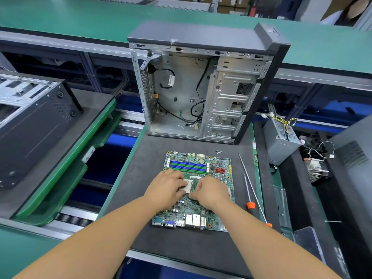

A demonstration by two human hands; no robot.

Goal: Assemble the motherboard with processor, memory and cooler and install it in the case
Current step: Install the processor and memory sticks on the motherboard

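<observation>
The green motherboard (220, 168) lies flat on a dark mat in front of me, its blue and green memory slots (188, 166) empty. Over its socket sits the silver square processor (188, 187). My left hand (166, 189) has its fingers curled onto the chip's left edge. At the chip's right edge and lower corner, the fingers and thumb of my right hand (210, 192) pinch it. The open grey case (181, 93) stands upright behind the board with loose black cables inside. A memory stick (255, 157) lies along the mat's right edge. A finned cooler (317, 168) rests at the far right.
Two orange-handled screwdrivers (250, 204) lie right of the board, and a few screws (218, 152) sit near its far corner. A grey power supply (281, 141) with coloured wires stands at the right. Another case (34, 125) lies on the left pallet. A person is at the top right.
</observation>
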